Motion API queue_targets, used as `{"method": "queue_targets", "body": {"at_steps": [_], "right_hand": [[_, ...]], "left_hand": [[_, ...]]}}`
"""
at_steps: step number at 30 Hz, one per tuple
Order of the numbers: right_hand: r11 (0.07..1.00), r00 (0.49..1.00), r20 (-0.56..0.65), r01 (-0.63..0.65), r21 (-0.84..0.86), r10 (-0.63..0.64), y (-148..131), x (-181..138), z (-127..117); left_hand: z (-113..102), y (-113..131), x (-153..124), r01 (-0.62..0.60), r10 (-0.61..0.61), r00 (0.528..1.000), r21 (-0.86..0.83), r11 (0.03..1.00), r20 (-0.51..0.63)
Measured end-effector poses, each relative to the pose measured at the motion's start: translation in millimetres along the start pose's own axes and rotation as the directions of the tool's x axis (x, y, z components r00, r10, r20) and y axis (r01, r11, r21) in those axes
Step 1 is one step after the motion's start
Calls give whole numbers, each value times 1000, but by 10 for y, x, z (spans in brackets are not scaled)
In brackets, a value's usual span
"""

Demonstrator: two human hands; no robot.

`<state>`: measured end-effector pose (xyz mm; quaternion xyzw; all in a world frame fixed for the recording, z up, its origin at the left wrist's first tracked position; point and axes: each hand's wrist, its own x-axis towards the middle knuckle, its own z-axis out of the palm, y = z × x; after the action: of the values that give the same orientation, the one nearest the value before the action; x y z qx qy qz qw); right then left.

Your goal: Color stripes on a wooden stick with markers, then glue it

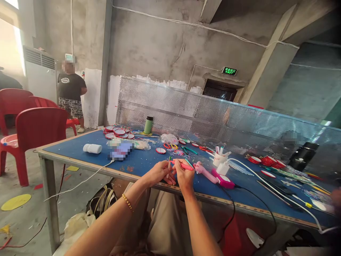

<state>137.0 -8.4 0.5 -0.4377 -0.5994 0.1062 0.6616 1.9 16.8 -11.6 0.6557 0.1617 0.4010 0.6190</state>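
My left hand (162,171) is closed with its fingertips around a thin, pale flat stick (168,169), held upright over the table's front edge. A small green bit shows at the stick's top. My right hand (184,174) grips a pinkish-red pen-like tool (183,165), its tip pointing left and meeting the green bit or nearly so. Just right of that hand lies a pink device (206,172) with a magenta end and a black cord; its kind I cannot tell. Beyond my hands are scattered small coloured pieces (179,153) and green-handled pliers (189,150).
On the blue table (144,161) stand a green bottle (148,125), a white cup of pens (220,158) and a black thermos (303,156). A white bottle (92,148) lies left, near red-rimmed discs (119,131). A perforated metal screen (170,110) runs behind. A person (71,89) stands far left.
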Motion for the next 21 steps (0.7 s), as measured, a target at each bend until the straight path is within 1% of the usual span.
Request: {"method": "queue_targets", "body": {"at_steps": [21], "right_hand": [[1000,1000,2,2,-15,-2,-22,3,-6]], "left_hand": [[0,-14,12,-4,4,1000,-10,1000,-7]]}}
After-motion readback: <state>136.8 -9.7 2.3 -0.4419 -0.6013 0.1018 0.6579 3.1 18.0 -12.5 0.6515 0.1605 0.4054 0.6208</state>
